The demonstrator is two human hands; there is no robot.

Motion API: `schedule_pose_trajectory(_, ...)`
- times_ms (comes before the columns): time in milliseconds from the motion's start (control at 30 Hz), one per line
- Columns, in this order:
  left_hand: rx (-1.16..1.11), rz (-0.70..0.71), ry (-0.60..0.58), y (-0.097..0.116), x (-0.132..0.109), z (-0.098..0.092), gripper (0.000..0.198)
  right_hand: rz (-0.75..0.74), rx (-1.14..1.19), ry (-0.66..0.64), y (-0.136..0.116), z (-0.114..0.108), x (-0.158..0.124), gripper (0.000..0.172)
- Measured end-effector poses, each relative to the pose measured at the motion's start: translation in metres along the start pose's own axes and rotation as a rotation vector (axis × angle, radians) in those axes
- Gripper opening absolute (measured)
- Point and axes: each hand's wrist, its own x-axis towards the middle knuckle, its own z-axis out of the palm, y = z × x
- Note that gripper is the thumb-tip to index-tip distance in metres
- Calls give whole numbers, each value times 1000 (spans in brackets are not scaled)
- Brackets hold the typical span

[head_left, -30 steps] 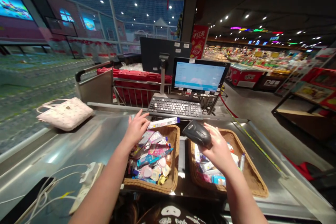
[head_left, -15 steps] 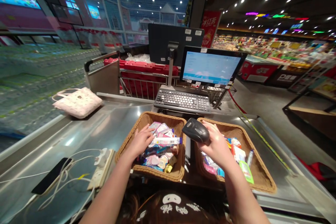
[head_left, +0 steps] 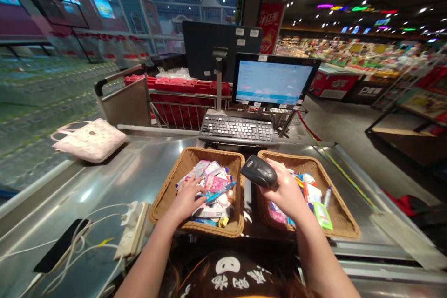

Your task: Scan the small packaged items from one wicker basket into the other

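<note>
Okay, my right hand (head_left: 287,192) is clamped around a black handheld barcode scanner (head_left: 258,171), held over the right wicker basket (head_left: 337,195). My left hand (head_left: 185,200) lies open, fingers spread, on small colourful packets (head_left: 214,186) in the left wicker basket (head_left: 209,152).

Left hand (head_left: 186,200) lies palm-down, right hand (head_left: 284,191) curls upward.

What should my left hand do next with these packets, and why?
Probably lift one packet from the pile of small packets in the left wicker basket and bring it to the barcode scanner. Your left hand already rests on that pile, and your right hand is holding the scanner ready.
</note>
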Motion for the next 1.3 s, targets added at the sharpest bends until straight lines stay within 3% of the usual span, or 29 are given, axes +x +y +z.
schedule_pose_trajectory(200, 9, 101, 51, 27, 22, -8, 25, 98, -59, 136, 21, -30, -16, 41)
schedule_pose_trajectory(400, -42, 294, 41, 82, 57, 2, 22, 215, -165, 247, 53, -60, -43, 40)
schedule_pose_trajectory(567, -14, 457, -41, 143, 87, 26, 18, 282, -196, 329, 70, -77, -63, 44)
schedule_pose_trajectory(800, 130, 606, -148, 212, 119, 78, 21, 346, -196, 344, 87, -94, -76, 45)
schedule_pose_trajectory(1000, 287, 580, -184, 241, 137, 115, 24, 351, -180, 333, 101, -100, -78, 47)
schedule_pose_trajectory(1200, 329, 550, -283, 251, 149, 141, 39, 352, -136, 334, 110, -99, -74, 46)
schedule_pose_trajectory(1300, 307, 568, -298, 253, 150, 148, 35, 350, -116, 338, 114, -99, -73, 45)
